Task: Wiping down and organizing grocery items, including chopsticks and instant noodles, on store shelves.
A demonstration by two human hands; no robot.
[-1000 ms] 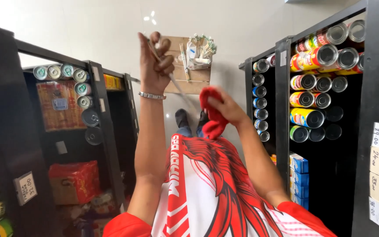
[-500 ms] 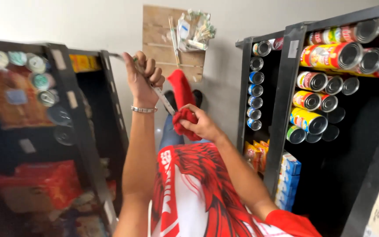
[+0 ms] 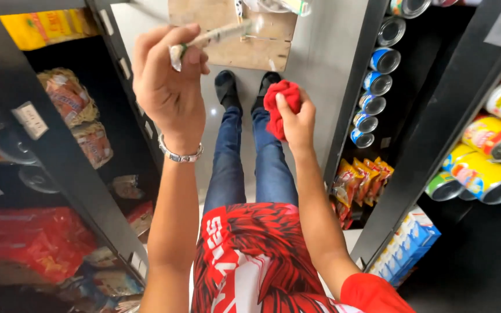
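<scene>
- Wiping step, I judge: left hand (image 3: pixel 166 87) grip closed on thin stick (image 3: pixel 215 36), before cardboard box (image 3: pixel 233 35).
- Right hand (image 3: pixel 297 119) grip clenches red cloth (image 3: pixel 279 104), below box.
- Next needs cloth meeting stick.

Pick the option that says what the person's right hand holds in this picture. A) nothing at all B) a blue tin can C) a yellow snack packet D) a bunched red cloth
D: the right hand is closed around a bunched red cloth above the floor, while the left hand pinches a thin pale stick-like thing higher up.
</scene>
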